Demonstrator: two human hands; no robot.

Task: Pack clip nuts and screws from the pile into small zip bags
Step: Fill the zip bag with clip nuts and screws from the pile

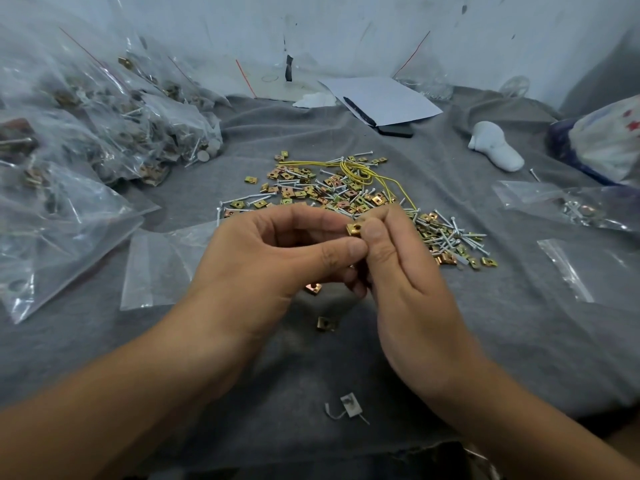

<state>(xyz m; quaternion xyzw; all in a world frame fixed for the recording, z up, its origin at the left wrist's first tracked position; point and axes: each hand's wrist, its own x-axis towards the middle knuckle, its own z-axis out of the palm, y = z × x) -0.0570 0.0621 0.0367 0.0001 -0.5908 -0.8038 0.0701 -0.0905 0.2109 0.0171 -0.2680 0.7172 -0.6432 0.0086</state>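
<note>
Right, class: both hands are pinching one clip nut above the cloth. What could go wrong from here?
1. The clip nut is held only at the fingertips of the left hand and right hand; it could slip and join the two loose nuts lying below.
2. The empty zip bag lies flat, partly under the left hand, so bagging may be awkward.

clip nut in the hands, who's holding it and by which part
Both hands pinch one brass clip nut by its edges: the left hand with thumb and forefinger from the left, the right hand with fingertips from the right.
</note>
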